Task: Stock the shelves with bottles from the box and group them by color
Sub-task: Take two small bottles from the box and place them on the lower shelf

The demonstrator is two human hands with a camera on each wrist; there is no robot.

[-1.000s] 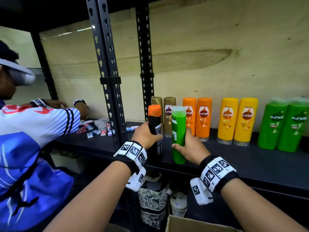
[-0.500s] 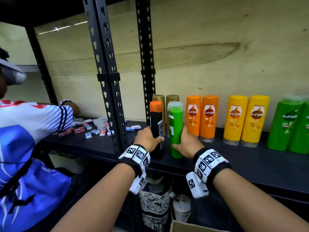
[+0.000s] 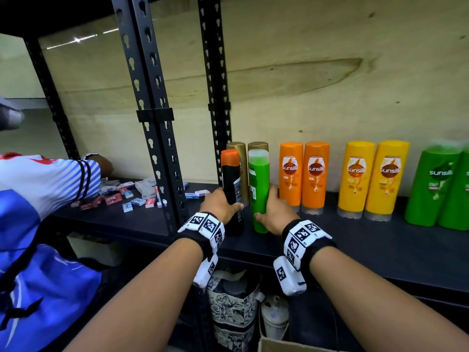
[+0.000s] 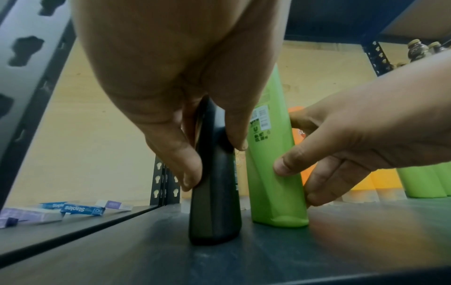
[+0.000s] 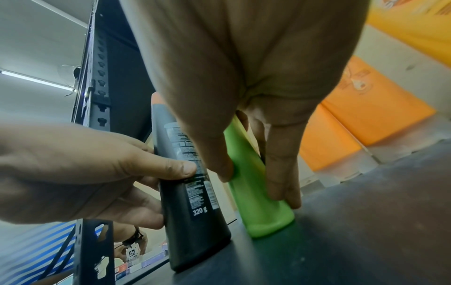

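Note:
My left hand (image 3: 220,206) grips a black bottle with an orange cap (image 3: 231,189), which stands upright on the dark shelf (image 3: 380,247). Right beside it my right hand (image 3: 272,212) grips a slim green bottle (image 3: 258,191), also standing on the shelf. The left wrist view shows thumb and fingers pinching the black bottle (image 4: 214,208) and the green bottle (image 4: 275,183) with its base on the shelf. In the right wrist view the green bottle (image 5: 258,208) and black bottle (image 5: 192,202) stand side by side. Behind them are two gold bottles (image 3: 257,146).
Along the back wall stand two orange bottles (image 3: 303,176), two yellow bottles (image 3: 373,179) and green bottles (image 3: 436,186). A black upright post (image 3: 157,128) rises left of my hands. Another person (image 3: 38,199) handles small boxes (image 3: 127,196) on the left shelf. A cardboard box (image 3: 284,345) sits below.
Both hands have carried the black and green bottles forward from the shelf's front edge and set them down in front of the gold bottles.

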